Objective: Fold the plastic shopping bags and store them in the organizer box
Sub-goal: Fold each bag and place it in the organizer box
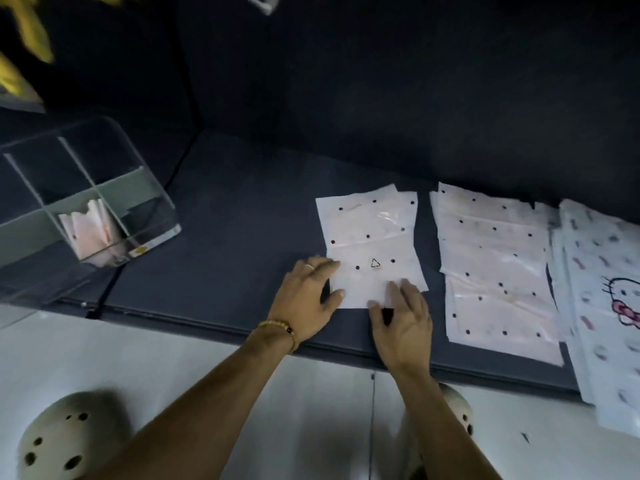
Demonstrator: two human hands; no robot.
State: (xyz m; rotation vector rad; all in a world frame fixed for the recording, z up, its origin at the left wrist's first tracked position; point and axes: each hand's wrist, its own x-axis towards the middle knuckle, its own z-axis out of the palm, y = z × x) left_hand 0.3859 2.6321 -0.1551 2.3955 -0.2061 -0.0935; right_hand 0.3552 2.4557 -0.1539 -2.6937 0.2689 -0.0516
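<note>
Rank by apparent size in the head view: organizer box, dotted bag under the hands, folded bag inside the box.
1. Organizer box, largest, though cut off at the left edge.
2. Dotted bag, with the left hand and right hand resting on it.
3. Folded bag in the box, smallest.

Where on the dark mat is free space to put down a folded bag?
Free: the mat between the organizer box and the dotted bag under both hands. Crowded: right side, where the dotted bag stack and cartoon bags overlap.

Bare dark mat [221, 244] lies open between the organizer box [86, 199] and dotted bag [372, 244].
</note>
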